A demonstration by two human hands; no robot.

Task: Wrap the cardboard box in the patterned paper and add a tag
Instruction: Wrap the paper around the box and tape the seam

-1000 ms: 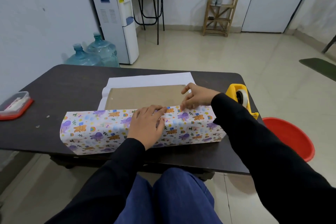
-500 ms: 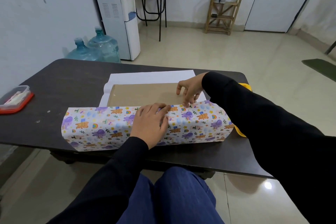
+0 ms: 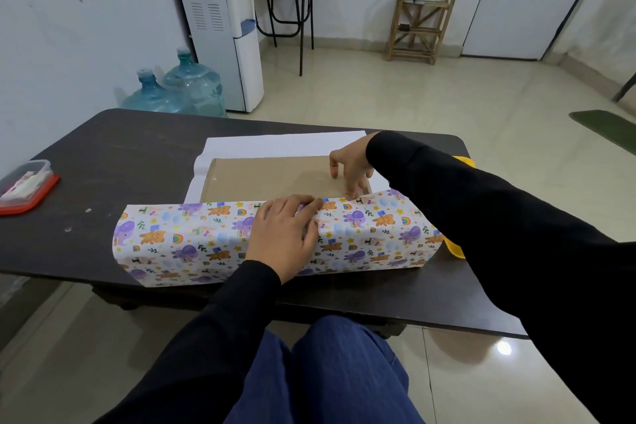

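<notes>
Presently found cardboard box [image 3: 275,179] flat on tabletop [image 3: 103,155], long axis left to right, near side under patterned paper [image 3: 192,237]. Noted left hand [image 3: 284,236] flat — grip released — pressing paper's edge at mid-length. Noted right hand [image 3: 351,165] beyond it (fingers extended, grasping nothing), fingertips on bare cardboard toward right end; judged nearer the paper's far flap.

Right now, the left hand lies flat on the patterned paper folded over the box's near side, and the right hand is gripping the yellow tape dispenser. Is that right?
Not the right hand: its fingertips rest on the bare top of the cardboard box, beside the paper's edge, as the head view shows. The left hand does lie flat on the patterned paper.
</notes>
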